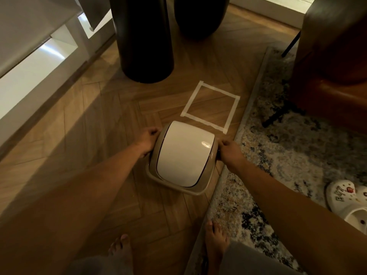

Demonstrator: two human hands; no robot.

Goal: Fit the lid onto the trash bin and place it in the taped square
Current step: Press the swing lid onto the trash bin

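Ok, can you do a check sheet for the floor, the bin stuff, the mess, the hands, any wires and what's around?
Surface: herringbone wood floor, partly in shadow.
Job's things: trash bin with white swing lid on top, standing just short of the taped square, which has nothing in it.
Clutter: white clog on the patterned rug.
Grippers: left hand and right hand grip opposite sides of the lid's rim.
Cables: nothing seen.
Surroundings: two dark round containers, brown leather seat, white furniture, bare feet.
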